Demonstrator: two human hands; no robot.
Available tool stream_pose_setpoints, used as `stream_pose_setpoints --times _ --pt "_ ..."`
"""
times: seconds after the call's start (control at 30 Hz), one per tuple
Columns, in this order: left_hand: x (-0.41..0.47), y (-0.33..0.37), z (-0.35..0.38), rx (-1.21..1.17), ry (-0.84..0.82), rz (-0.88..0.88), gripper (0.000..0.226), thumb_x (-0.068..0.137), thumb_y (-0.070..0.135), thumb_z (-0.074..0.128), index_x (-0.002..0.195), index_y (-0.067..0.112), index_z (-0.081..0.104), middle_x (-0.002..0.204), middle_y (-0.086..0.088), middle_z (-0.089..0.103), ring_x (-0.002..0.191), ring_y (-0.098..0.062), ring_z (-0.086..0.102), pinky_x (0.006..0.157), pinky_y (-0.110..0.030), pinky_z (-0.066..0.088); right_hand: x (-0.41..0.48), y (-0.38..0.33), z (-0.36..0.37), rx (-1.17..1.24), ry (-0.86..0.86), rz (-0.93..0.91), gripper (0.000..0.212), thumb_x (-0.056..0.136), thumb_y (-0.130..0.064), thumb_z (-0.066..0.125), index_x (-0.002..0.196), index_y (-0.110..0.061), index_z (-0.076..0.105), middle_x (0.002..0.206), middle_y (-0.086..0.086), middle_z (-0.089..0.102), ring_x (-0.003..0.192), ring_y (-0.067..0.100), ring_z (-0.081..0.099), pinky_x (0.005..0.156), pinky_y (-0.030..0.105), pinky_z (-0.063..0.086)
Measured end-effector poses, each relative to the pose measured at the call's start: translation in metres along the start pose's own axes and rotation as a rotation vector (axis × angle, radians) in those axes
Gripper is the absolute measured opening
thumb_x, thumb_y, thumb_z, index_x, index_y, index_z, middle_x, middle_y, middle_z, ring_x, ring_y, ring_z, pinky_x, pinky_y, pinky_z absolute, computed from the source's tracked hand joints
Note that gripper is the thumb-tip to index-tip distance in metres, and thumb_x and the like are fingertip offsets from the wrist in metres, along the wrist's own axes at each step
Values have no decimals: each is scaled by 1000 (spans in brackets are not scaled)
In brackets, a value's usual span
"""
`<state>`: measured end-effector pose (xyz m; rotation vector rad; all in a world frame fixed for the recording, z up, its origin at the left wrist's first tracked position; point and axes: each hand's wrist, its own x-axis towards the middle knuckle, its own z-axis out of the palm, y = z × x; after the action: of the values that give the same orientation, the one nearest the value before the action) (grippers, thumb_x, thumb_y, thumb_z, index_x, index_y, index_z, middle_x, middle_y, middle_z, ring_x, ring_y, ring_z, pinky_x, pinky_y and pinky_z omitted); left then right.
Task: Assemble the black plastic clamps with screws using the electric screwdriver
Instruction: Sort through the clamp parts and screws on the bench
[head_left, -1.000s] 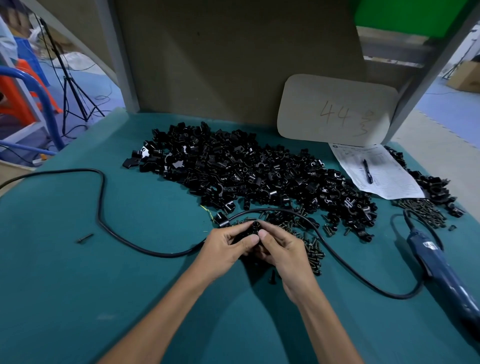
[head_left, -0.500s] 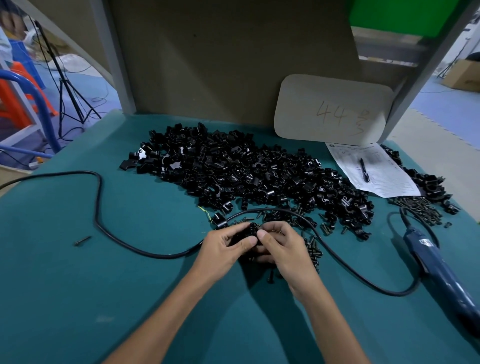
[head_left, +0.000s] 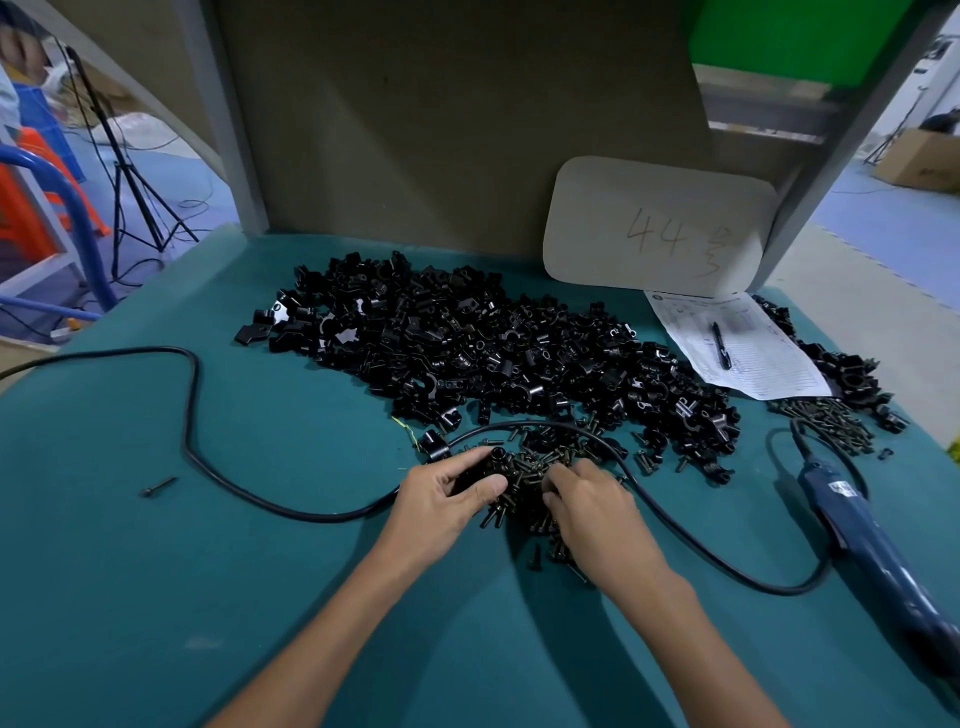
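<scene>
Bench (head_left: 156, 597): teal covering, closed at the rear by an upright board (head_left: 441, 130); left and right edges drop off to the floor.

Open room: the whole near strip either side of the forearms, plus most of the left half. Crossed there only by the black cord (head_left: 190, 415); one stray screw (head_left: 158, 487) lies well apart from everything else.

Right side crowded: electric screwdriver (head_left: 862, 535) lying flat near the right edge, blue body, untouched, cord leaving its far end. Beyond it, a second screw pile (head_left: 826, 421) and a small clamp cluster (head_left: 841, 374), both close to the edge. Paper sheet (head_left: 763, 364) with a pen (head_left: 721, 345) on top, just below a rounded card (head_left: 660, 228) marked "44" that leans on the board.

Centre rear: large heap of black plastic clamps (head_left: 493, 353), glossy, C-shaped with short barrels, spread from left of centre to the sheet.

Left grip (head_left: 447, 493): grasping one clamp (head_left: 496, 457) between thumb and fingers, round bore facing up, just above the bench at the near edge of the heap.

Right grip (head_left: 587, 499): fingers curled down into the loose screws (head_left: 530, 478) beside the held clamp; cannot tell whether a screw is pinched, fingertips hidden. Screws dark, short, scattered between and under both grips, inside the arc of the cord.
</scene>
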<state>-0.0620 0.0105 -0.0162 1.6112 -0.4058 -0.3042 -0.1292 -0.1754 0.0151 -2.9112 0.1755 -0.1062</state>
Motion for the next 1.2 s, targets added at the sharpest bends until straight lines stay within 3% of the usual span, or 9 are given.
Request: stream_pose_setpoints --times 0.1,0.27,0.4,0.53,0.67,0.8,0.93,1.1,1.2 --pt "0 -1 0 10 10 -1 47 64 76 77 108 69 61 116 37 64 117 -1 63 109 -41 48 -2 2 -1 -16 -16 -47 14 106 -22 53 116 -14 61 106 2 53 94 23 53 74 29 30" --pt "0 -2 0 27 17 1 47 67 75 77 111 68 61 124 27 65 122 -2 61 110 -43 46 -5 3 -2 119 63 -23 13 109 -23 46 113 -17 56 104 -4 45 89 15 46 75 28 33" --pt "0 -2 0 42 26 5 47 70 73 77 114 65 62 126 23 66 119 -5 63 108 -44 48 -4 4 -9 439 74 86 7 108 -30 47 102 -27 50 83 -7 58 62 5 49 58 26 35" --pt "1 -3 0 30 31 0 45 72 70 77 114 65 62 128 15 68 121 -12 63 108 -47 47 -3 -5 -13 507 121 44 6 108 -32 45 106 -29 51 95 -15 55 79 1 53 66 20 39" --pt "2 -3 0 35 30 3 41 73 67 77 112 65 63 126 19 68 123 -9 62 109 -45 47 1 -13 -15 536 91 -13 8 107 -31 51 108 -28 59 89 -11 61 78 2 57 64 18 42" --pt "1 -4 -2 76 25 20 34 76 62 77 107 69 62 119 38 63 124 10 54 113 -33 41 5 -20 -12 502 59 -25 11 105 -29 57 108 -25 66 96 -13 64 89 1 58 73 20 44" --pt "2 -6 -2 93 27 21 32 79 56 77 105 68 63 114 43 61 123 15 51 110 -24 39 6 -20 -12 521 76 -13 10 103 -28 61 107 -27 70 92 -16 66 87 0 61 72 13 44" --pt "2 -6 0 64 34 45 40 79 52 77 118 47 67 116 33 66 122 7 57 108 -33 48 4 -25 -11 692 98 8 8 97 -23 71 101 -28 77 85 -20 74 83 2 71 75 22 58" --pt "2 -6 -1 21 49 35 35 84 44 79 115 51 67 122 23 68 122 1 59 109 -39 48 3 -29 -8 765 136 56 13 98 -18 69 98 -30 74 85 -18 74 79 -1 72 70 14 56"
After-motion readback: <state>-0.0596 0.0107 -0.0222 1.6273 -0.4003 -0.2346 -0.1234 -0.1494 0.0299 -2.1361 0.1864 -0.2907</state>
